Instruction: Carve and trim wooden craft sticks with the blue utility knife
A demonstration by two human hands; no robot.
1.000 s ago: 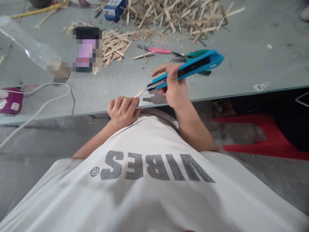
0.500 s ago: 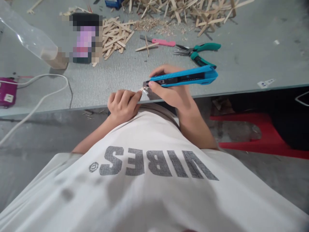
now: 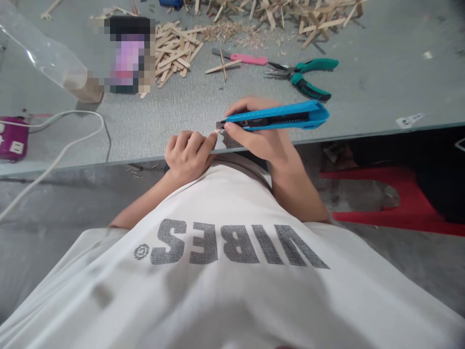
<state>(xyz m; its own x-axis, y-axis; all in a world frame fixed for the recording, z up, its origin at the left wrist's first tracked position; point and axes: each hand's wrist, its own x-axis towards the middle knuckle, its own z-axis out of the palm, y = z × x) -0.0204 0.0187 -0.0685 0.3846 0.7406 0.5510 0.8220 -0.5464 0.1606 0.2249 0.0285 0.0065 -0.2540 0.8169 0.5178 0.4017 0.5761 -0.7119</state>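
My right hand [image 3: 259, 133] is closed around a blue utility knife [image 3: 279, 116], its blade end pointing left. At the table's front edge my left hand [image 3: 191, 152] is closed, pinching a small wooden stick [image 3: 218, 131] whose tip shows beside the blade. Most of that stick is hidden under my fingers. Beyond my hands lies a cross of two wooden sticks [image 3: 223, 66], by a pink-handled blade tool [image 3: 249, 59]. Green-handled pliers [image 3: 300, 75] lie with their handles apart, right of it.
A pile of wooden sticks [image 3: 176, 53] lies beside a blurred-out object [image 3: 127, 55]. Wood shavings [image 3: 225, 32] and assembled stick pieces [image 3: 279, 12] spread along the back. At left are a clear plastic bag [image 3: 47, 53], white cable [image 3: 72, 138] and purple box [image 3: 13, 138]. A red stool [image 3: 417, 198] stands right.
The view has shifted slightly. My left hand and the stick have moved a little to the right, closer to the knife. Both grips look the same.
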